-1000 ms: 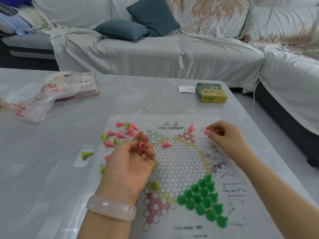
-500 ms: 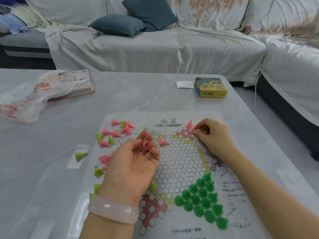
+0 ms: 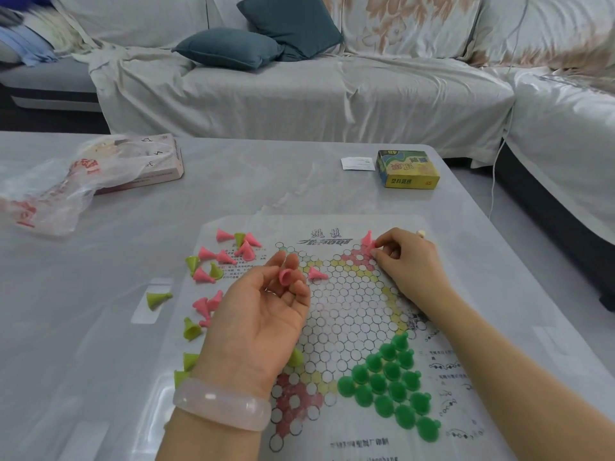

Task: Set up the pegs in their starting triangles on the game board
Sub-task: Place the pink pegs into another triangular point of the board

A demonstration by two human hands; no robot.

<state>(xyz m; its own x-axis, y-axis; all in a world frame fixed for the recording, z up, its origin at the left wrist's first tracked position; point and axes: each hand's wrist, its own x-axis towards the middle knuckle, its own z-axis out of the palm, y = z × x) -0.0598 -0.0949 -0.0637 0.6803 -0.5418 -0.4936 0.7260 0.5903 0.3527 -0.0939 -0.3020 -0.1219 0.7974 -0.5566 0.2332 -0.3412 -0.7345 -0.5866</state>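
A thin printed game board lies on the grey table. Several dark green pegs fill its near right triangle. My left hand is palm up over the board's left part and pinches a pink peg in its fingertips. My right hand rests at the far pink triangle and pinches a pink peg beside one standing pink peg. Another pink peg lies on its side on the board. Loose pink pegs and yellow-green pegs are scattered at the board's left edge.
A yellow and green box and a small white card sit at the table's far right. A plastic bag lies over a flat pink box at far left. A covered sofa runs behind the table.
My right hand has carried its pink peg left to the far pink triangle, beside the standing peg. My left hand still holds its pink peg.
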